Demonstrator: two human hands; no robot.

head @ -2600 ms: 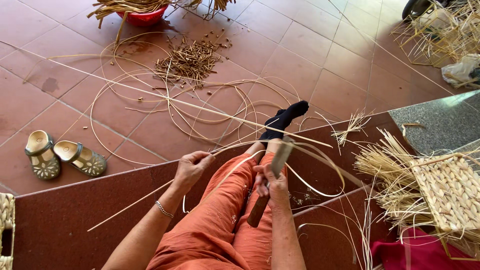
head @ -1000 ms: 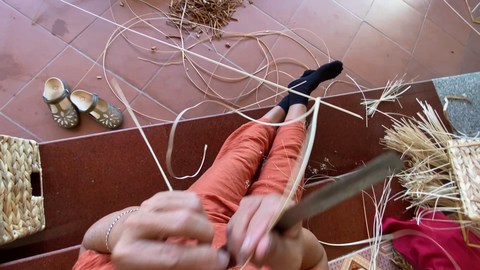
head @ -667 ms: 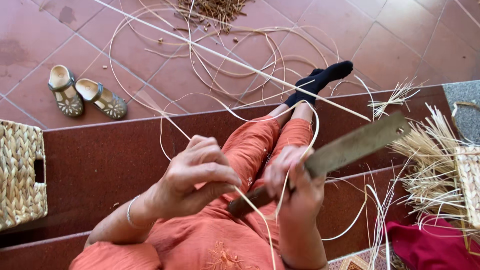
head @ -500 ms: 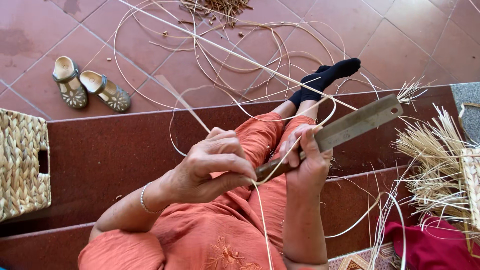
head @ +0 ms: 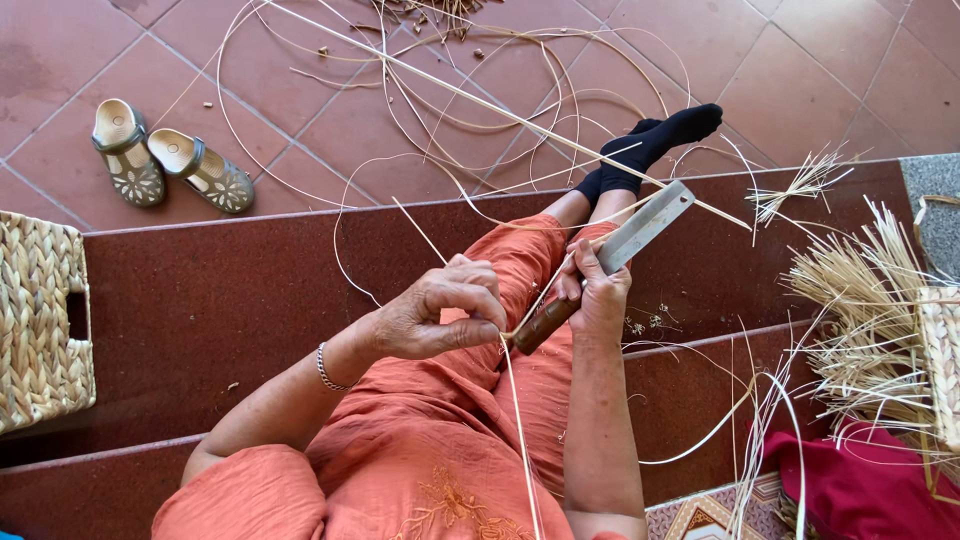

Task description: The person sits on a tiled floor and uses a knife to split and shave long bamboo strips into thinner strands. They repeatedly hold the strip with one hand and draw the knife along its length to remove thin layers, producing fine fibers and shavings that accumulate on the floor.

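Sandals [head: 170, 167] on floor [head: 820, 70] beyond step's [head: 220, 290] far-left edge, basket [head: 40, 320] at step's left edge, straw bundle [head: 860, 320] at right edge, canes [head: 450, 90] on floor ahead

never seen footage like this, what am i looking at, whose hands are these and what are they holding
There is one picture, from a camera worn on a person's head, looking down at their own lap and hands. The person sits on a dark red step in orange clothes. The right hand grips a knife with a wooden handle and flat metal blade. The left hand pinches a thin pale cane strip beside the knife's handle. More strips loop over the tiled floor. A pair of sandals lies at the left, a woven basket at the left edge, and a straw bundle on the right.
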